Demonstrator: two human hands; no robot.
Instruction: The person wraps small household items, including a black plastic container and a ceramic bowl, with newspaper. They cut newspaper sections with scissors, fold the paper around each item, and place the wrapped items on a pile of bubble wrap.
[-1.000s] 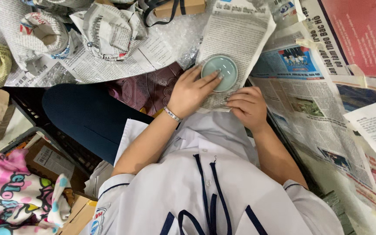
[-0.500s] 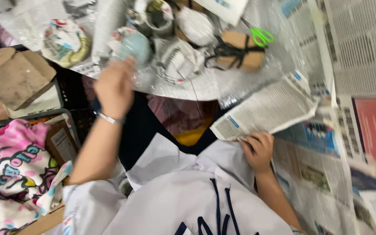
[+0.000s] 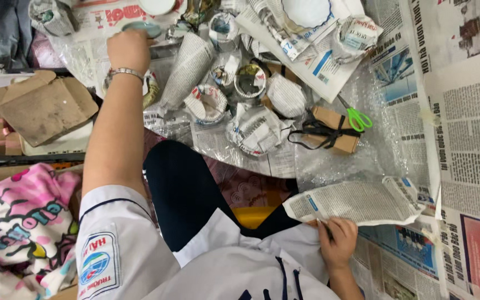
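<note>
Pale-green round dish point(image 3: 143, 28) lies just beyond left hand point(image 3: 129, 50), fingers curled on its rim; right hand point(image 3: 337, 241) pinches folded newspaper sheet point(image 3: 356, 201).

One pair of green-handled scissors point(image 3: 356, 118), one flattened cardboard box point(image 3: 43, 105), roughly eight newspaper-wrapped bundles point(image 3: 254, 130)

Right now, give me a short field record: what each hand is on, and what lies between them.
left hand: stretched out, on a pale green dish; grip hidden from this view
right hand: holding the edge of a folded newspaper sheet
between: paper-wrapped bundles, small cardboard box with black cord
scissors: green handles, beside the box
floor cover: bubble wrap
</note>
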